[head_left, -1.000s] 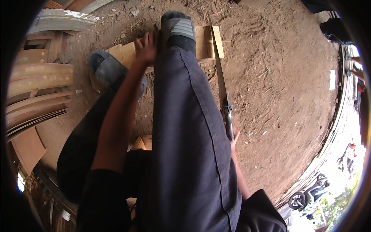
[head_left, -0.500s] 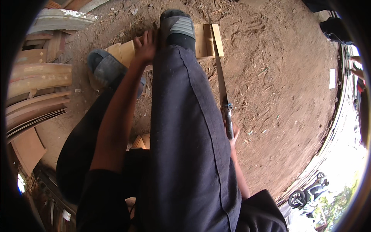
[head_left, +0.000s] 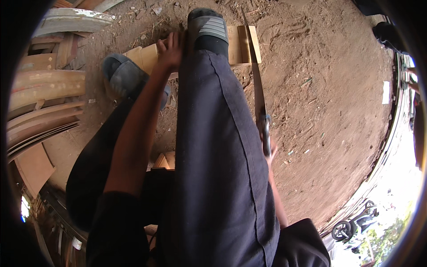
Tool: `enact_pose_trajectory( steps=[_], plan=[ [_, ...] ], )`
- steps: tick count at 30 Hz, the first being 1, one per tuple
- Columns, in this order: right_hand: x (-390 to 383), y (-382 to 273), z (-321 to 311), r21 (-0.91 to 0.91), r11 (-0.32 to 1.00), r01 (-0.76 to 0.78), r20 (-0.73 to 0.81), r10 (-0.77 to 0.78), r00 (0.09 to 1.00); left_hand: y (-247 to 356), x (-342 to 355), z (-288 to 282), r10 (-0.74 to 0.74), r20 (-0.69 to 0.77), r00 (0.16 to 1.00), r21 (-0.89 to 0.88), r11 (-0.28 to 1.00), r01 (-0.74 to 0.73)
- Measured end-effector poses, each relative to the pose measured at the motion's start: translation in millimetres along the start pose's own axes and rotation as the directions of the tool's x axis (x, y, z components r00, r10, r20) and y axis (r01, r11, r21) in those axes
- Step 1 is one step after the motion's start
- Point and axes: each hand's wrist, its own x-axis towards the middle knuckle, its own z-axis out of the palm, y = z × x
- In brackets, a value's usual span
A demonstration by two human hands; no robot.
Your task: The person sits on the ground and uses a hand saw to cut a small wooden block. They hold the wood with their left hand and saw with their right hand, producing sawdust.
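Note:
My left hand (head_left: 169, 51) rests on a light wooden board (head_left: 147, 57) beside my right foot, fingers apart. My right foot, in a grey-black slide sandal (head_left: 207, 27), presses on the same board. My other sandal (head_left: 123, 75) is at the board's left end. My right hand (head_left: 270, 152), partly hidden by my trouser leg, grips the dark handle of a handsaw (head_left: 257, 86). The long blade runs forward across the board near its right end.
Stacked wooden boards and panels (head_left: 46, 89) line the left side. Dirt ground (head_left: 320, 111) with wood debris surrounds me. A motorbike (head_left: 347, 229) stands at the lower right. Dark-clothed shapes (head_left: 384, 35) and partial hands at the right edge seem to belong to other people.
The saw, my right hand, foot and board appear slightly farther right and higher in the picture. My left hand stays on the board.

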Motion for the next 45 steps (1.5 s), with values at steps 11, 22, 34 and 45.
enact_pose_trajectory(
  steps=[11,22,34,45],
  plan=[
    [3.8,2.5,3.2,0.086,0.995,0.046,0.019,-0.047,0.999,-18.0,-0.4,24.7,0.035,-0.170,0.985,0.204,0.979,0.001],
    [63.6,-18.6,24.2,0.158,0.987,-0.034,0.048,0.027,0.998,-14.1,0.6,22.2,0.065,-0.250,0.966,0.331,0.944,0.022],
    [99.0,-37.8,34.7,0.171,0.976,-0.138,0.057,0.130,0.990,7.3,12.3,-9.4,-0.046,0.188,0.981,0.138,0.990,0.019],
    [53.5,-13.6,20.9,0.021,0.996,0.087,0.017,-0.088,0.996,-37.7,27.5,-61.6,-0.178,0.225,0.958,-0.606,0.744,0.281]
  ],
)
